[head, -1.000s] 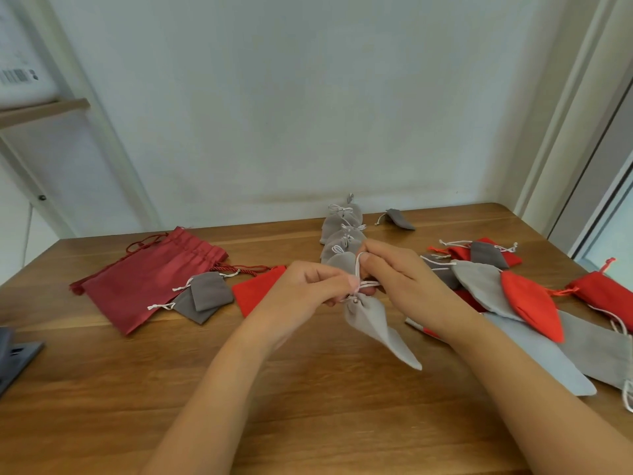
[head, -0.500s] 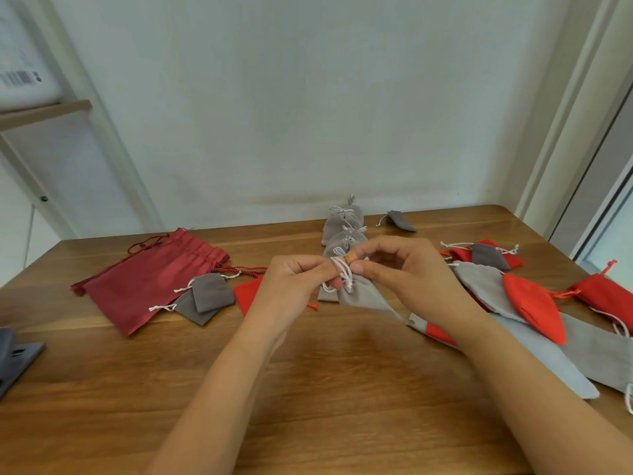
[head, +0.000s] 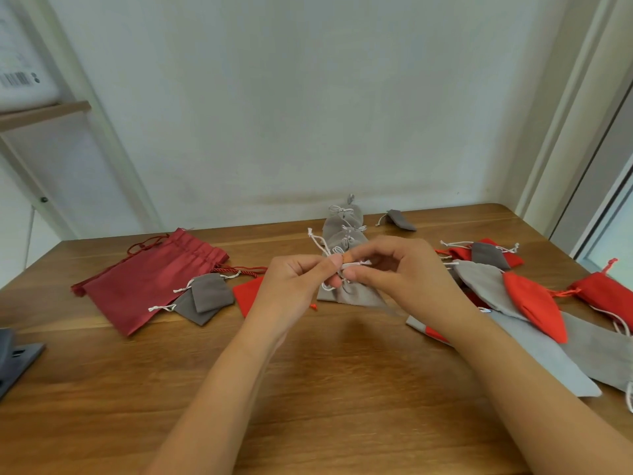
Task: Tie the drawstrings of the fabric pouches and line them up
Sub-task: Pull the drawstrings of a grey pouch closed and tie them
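A small light grey pouch (head: 352,295) lies on the wooden table (head: 308,389) between my hands. My left hand (head: 294,286) pinches one white drawstring (head: 320,243) that loops up and away. My right hand (head: 407,272) pinches the other cord end beside it. Behind them a row of tied grey pouches (head: 344,228) runs toward the wall.
A big dark red bag (head: 147,279) and two dark grey pouches (head: 205,296) lie at left, with a red pouch (head: 248,296) next to them. Right holds a pile of grey and red pouches (head: 513,299). One dark grey pouch (head: 400,220) sits near the wall. A dark object (head: 13,358) is at the left edge.
The grey pouch came down from hanging in the air to lying on the table. My hands moved slightly apart, drawing the white cords out, one loop now sticking up to the left.
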{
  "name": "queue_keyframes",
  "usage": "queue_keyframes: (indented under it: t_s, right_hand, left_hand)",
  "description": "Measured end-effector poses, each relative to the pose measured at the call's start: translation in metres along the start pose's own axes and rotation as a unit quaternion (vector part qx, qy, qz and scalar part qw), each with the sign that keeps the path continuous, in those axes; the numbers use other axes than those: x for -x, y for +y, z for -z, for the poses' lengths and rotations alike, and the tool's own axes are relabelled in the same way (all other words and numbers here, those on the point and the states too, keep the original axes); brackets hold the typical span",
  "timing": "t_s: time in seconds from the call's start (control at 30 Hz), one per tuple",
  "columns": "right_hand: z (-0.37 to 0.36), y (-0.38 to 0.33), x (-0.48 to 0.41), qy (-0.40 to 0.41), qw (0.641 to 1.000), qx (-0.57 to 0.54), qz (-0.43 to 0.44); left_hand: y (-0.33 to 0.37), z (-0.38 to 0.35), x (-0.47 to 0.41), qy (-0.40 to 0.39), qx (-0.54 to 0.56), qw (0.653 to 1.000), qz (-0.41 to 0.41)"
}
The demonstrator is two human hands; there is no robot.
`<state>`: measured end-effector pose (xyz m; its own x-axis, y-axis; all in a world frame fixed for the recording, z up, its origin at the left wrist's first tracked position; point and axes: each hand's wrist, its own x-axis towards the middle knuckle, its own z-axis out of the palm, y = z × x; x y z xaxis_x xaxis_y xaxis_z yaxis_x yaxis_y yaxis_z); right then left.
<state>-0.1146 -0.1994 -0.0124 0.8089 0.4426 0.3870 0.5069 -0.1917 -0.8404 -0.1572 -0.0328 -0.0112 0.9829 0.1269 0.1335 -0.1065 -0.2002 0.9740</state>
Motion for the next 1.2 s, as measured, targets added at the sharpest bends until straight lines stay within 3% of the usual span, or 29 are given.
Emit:
queue_keyframes:
  t_s: [0.2,0.33,0.63,0.9,1.1,1.2]
  right_hand:
    - [0.001,0.011,-0.003,0.069,0.974,0.184,0.108]
    - [0.005,0.006,-0.002,0.099,0.983,0.140,0.072]
    - [0.004,0.002,-0.001,0.019,0.993,0.095,0.069]
    - [0.009,0.000,0.001,-0.009,0.998,0.050,0.046]
    - [0.009,0.000,0.002,-0.061,0.997,0.035,0.041]
    - [0.011,-0.001,0.001,-0.027,0.998,0.009,0.060]
  left_hand:
    - [-0.004,0.000,-0.001,-0.017,-0.019,0.999,0.028]
    - [-0.007,0.005,-0.005,0.004,0.006,0.998,0.060]
    - [-0.004,0.018,-0.007,-0.025,0.128,0.980,0.152]
    - [-0.001,0.020,-0.007,0.006,0.141,0.987,0.078]
    - [-0.003,0.017,-0.005,0.023,-0.001,0.999,-0.032]
    - [0.000,0.014,-0.003,0.005,-0.019,0.998,-0.065]
